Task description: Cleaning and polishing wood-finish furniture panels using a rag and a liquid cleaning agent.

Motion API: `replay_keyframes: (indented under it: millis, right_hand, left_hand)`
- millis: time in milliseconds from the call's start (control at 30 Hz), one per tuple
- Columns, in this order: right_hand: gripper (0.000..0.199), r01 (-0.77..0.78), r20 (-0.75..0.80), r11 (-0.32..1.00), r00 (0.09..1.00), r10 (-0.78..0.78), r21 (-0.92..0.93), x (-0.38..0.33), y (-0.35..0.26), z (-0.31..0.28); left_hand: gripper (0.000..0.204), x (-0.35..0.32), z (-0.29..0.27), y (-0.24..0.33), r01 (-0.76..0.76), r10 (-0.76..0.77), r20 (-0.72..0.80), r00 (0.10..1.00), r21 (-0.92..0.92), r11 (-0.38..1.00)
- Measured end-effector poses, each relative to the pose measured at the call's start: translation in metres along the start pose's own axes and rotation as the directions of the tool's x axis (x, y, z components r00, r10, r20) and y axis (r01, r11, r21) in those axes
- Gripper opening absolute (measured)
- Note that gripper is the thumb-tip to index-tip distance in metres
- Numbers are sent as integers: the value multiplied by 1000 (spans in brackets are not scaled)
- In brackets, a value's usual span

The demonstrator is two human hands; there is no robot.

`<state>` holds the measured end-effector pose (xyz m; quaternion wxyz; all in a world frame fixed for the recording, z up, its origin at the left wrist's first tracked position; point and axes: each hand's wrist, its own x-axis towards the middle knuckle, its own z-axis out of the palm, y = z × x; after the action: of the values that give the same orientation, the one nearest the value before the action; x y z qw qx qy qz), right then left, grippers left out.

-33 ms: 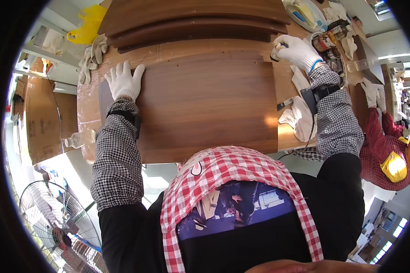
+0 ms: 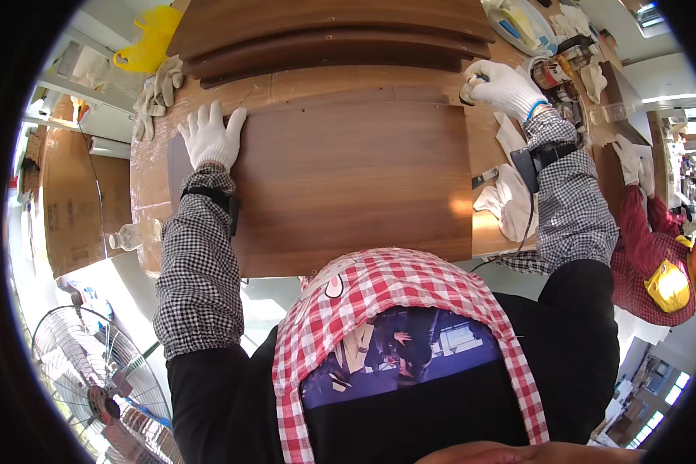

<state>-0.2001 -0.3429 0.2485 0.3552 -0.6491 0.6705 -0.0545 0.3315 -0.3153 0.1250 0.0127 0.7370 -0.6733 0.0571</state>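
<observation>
A brown wood-grain panel [image 2: 356, 178] lies flat in front of me, with small holes along its far edge. My left hand [image 2: 213, 136], in a white knit glove, rests flat with fingers spread on the panel's far left corner. Past the panel's far right corner, my right hand [image 2: 506, 90], also gloved in white, is closed with the fingers curled round a small dark-and-pale thing [image 2: 467, 94]. The fingers hide most of that thing, so its kind cannot be made out. Just beyond the panel, more curved brown panels [image 2: 329, 39] are stacked.
White cloths [image 2: 510, 203] and a flat metal-ended tool [image 2: 485, 177] lie right of the panel. Jars [image 2: 547, 74] and a basin [image 2: 522, 27] stand far right. At left are spare gloves [image 2: 156, 99], a yellow bag [image 2: 148, 40], a clear bottle [image 2: 134, 236] and a fan [image 2: 100, 379]. A co-worker [image 2: 657, 247] works at right.
</observation>
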Motion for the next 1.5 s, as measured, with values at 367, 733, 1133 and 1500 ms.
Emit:
replay_keyframes:
  millis: [367, 733, 1133, 1500]
  right_hand:
    - [22, 123, 246, 992, 961, -128, 33, 54, -64, 63]
    - [33, 269, 379, 959, 881, -282, 88, 83, -124, 96]
    - [37, -55, 63, 871, 993, 98, -489, 19, 43, -32]
    - [39, 53, 232, 988, 972, -18, -145, 46, -2, 12]
  left_hand:
    - [74, -1, -14, 9, 34, -31, 55, 998, -46, 998]
    - [74, -2, -16, 11, 32, -31, 80, 996, -12, 999]
    - [72, -1, -14, 8, 21, -22, 84, 996, 5, 1000]
    - [72, -3, -14, 9, 20, -20, 67, 998, -2, 1000]
